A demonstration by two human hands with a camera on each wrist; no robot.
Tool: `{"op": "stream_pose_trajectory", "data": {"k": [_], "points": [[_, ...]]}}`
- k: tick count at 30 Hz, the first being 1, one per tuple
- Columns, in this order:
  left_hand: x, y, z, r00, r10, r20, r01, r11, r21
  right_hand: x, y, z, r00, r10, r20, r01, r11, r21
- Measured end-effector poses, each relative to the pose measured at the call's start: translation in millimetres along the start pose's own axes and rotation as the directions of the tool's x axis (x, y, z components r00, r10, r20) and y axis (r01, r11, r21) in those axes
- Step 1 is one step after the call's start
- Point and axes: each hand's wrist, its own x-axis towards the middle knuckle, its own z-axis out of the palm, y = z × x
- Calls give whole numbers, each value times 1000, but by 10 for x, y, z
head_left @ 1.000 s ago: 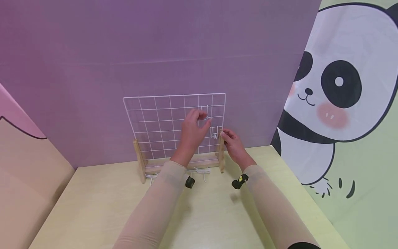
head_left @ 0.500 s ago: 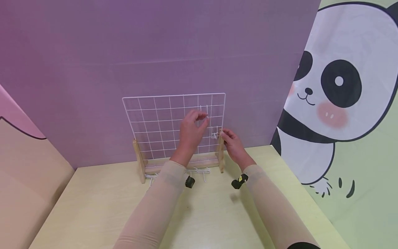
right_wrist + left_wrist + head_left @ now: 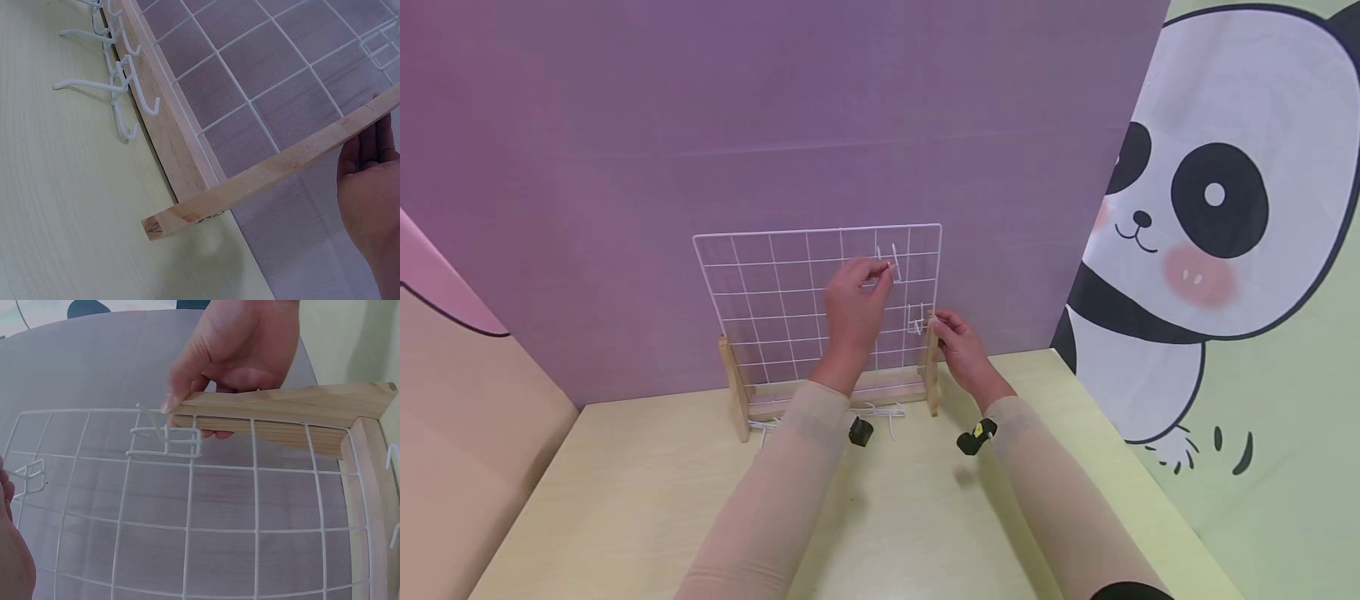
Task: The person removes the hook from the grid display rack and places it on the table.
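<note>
Head view: left hand (image 3: 854,310) pinches a white hook (image 3: 895,252)!
We see the right hand (image 3: 964,350) gripping the wooden post (image 3: 932,379), second hook (image 3: 915,326) just left of its fingertips.

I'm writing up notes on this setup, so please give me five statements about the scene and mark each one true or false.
1. The right hand grips the right wooden upright. True.
2. The left hand is holding nothing. False: it pinches a white wire hook at the grid panel.
3. A second wire hook is on the grid panel, near the right hand. True.
4. The loose wire hooks lie behind the wooden base bar. False: they lie on the table in front of it.
5. A panda picture is on the wall to the right. True.
</note>
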Motion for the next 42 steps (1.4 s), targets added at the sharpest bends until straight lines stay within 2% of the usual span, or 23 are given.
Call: {"op": "stream_pose_trajectory", "data": {"k": [7,18,34,42], "points": [[36,42,-58,999,29,-42,-30,999,-21,-8,-36,9,999,40,-3,-40,999,-29],[31,15,-120,996,66,-52,-68,997,-35,-8,-26,13,1000,9,-8,-9,1000,5],[-171,-61,-193,999,46,6,-46,998,-43,-13,-27,23,1000,17,-3,-17,1000,-7],[-289,-72,-224,994,53,99,-48,997,-53,1,0,15,1000,10,-4,-10,1000,6]]}}
